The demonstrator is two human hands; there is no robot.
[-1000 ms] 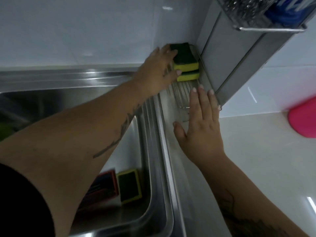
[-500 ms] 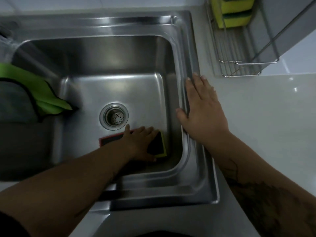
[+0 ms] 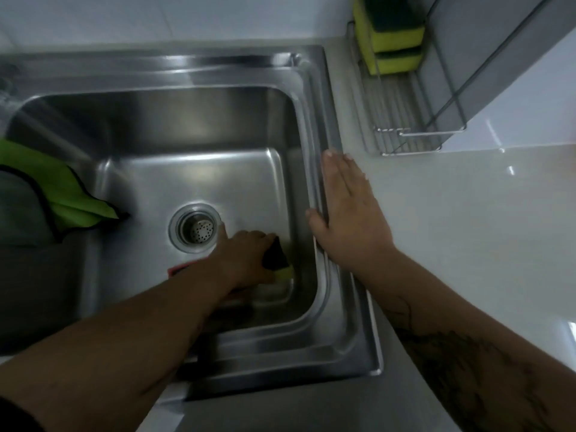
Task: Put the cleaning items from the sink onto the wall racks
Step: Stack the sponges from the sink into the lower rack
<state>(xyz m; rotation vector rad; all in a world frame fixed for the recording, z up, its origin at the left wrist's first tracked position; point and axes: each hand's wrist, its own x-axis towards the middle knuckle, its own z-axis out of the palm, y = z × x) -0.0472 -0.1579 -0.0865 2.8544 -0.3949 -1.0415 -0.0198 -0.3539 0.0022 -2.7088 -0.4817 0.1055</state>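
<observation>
Fingers of my left hand (image 3: 246,257) curl round the yellow-and-dark sponge (image 3: 278,258) on the sink (image 3: 314,98) floor — right hand (image 3: 346,210) flat, open on the rim — next, lift it to the wall rack (image 3: 402,141).

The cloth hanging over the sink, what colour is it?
Bright green cloth with dark edging, head view.

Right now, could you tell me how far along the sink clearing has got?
Done: two yellow-green sponges sit stacked in the wire rack. In hand: the left hand is closing on another sponge in the sink. Left: a red-edged pad beneath that arm and the green cloth draped at the sink's side.
</observation>
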